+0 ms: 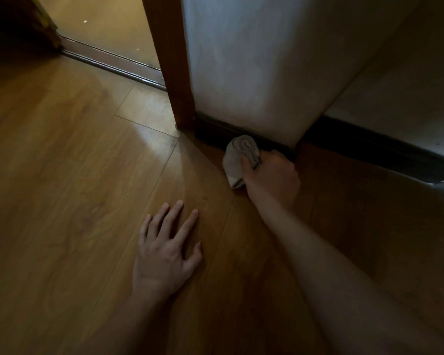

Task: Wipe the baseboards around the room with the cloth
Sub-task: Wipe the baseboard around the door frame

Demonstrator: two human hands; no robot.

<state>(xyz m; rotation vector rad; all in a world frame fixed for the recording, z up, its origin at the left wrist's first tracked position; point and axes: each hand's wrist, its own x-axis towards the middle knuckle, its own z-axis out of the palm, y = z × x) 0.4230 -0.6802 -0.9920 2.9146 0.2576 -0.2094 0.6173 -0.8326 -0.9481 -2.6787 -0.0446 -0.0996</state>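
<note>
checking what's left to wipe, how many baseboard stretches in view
2. A short stretch from door frame to corner, where the right hand holds the cloth; a longer stretch right of the corner. Others may be hidden.

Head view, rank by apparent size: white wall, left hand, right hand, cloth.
1. white wall
2-3. left hand, right hand: left looks bigger but sits nearer the camera, so unsure
4. cloth, partly inside the right hand

The cloth (241, 156) is pressed against the baseboard (212, 129); the door frame (173, 73) is seen at its eleven o'clock, the left hand (164, 254) at seven.
</note>
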